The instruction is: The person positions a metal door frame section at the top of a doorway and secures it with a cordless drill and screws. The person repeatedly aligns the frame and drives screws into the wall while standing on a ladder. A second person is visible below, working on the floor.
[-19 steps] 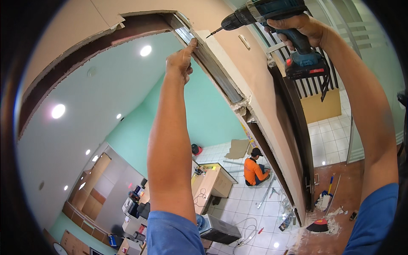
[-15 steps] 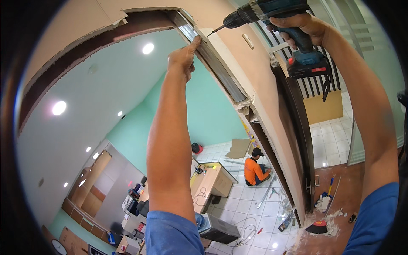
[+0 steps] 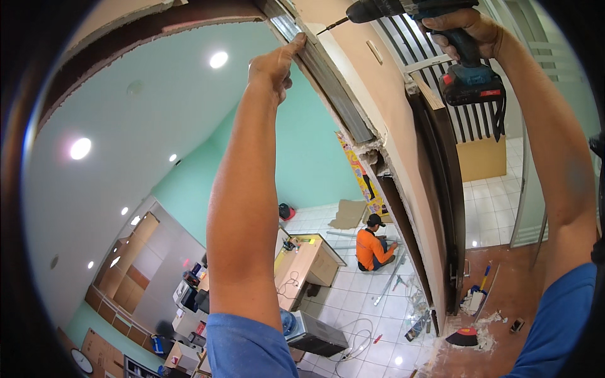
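Observation:
My left hand (image 3: 270, 74) reaches up with curled fingers and its thumb on a silver metal channel (image 3: 334, 101) set along the broken edge of the wall opening. My right hand (image 3: 460, 38) grips a dark teal cordless drill (image 3: 469, 82) at the top right, its battery hanging below. The drill's thin bit (image 3: 331, 26) points left toward the channel, just right of my left thumb; whether it touches cannot be told.
Beyond the opening, a person in orange (image 3: 370, 249) sits on white tiles among metal strips, near a desk (image 3: 324, 268) and a dark appliance (image 3: 318, 334). To the right are dark frame panels (image 3: 435, 189), a barred grille (image 3: 469, 120), a glass panel (image 3: 529, 220) and a broom head (image 3: 462, 337).
My view has shifted slightly, and both hands and the drill sit higher in the picture, the drill also further right. Both grips look the same.

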The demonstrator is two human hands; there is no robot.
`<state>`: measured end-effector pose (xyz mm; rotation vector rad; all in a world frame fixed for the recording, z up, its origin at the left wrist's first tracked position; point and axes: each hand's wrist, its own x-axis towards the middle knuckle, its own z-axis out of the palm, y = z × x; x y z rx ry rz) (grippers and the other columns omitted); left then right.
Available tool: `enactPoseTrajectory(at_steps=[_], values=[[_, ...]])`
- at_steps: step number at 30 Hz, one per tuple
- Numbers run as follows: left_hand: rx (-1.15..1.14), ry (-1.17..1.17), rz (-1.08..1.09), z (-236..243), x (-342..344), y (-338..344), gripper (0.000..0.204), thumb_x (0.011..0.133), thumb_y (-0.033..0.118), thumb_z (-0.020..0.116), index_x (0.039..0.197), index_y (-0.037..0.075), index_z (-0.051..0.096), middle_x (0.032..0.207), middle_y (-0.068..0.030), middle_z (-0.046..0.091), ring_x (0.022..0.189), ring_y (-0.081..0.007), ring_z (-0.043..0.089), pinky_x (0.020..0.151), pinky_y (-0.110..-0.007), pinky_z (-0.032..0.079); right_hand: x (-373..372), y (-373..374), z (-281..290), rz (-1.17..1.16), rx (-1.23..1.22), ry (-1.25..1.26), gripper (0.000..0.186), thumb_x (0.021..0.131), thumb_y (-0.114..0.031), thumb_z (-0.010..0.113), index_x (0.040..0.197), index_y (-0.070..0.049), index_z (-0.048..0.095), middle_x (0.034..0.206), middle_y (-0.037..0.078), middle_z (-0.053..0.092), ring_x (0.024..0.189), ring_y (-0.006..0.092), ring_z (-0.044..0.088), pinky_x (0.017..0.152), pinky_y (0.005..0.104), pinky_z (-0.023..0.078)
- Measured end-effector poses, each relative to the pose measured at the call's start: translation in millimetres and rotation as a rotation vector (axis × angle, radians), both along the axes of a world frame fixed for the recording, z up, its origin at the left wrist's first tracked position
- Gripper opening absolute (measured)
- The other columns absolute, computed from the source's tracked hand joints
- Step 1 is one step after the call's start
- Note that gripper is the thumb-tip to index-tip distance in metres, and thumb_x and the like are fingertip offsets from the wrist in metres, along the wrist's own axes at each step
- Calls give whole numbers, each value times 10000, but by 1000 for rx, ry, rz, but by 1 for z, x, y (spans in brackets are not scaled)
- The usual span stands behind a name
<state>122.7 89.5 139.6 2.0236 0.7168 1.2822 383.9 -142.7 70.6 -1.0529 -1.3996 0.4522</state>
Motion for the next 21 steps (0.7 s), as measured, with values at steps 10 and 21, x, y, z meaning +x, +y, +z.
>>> enactPoseTrajectory(at_steps=[10, 21], values=[[-13, -18, -15, 3, -5, 3, 523, 704, 495, 909, 731, 55, 627, 668, 9, 392, 609, -153, 370, 547, -346, 358, -10, -2, 5, -17, -9, 21, 174, 888, -145, 737, 938, 2, 659, 648, 114, 633, 473, 194, 594, 449, 328, 512], [21, -6, -69, 6, -6, 12, 534, 693, 511, 909, 728, 48, 644, 654, 3, 392, 609, -158, 370, 535, -349, 354, -15, 4, 9, -36, -38, 57, 216, 892, -185, 746, 967, -7, 649, 668, 74, 600, 527, 164, 576, 489, 317, 516]])
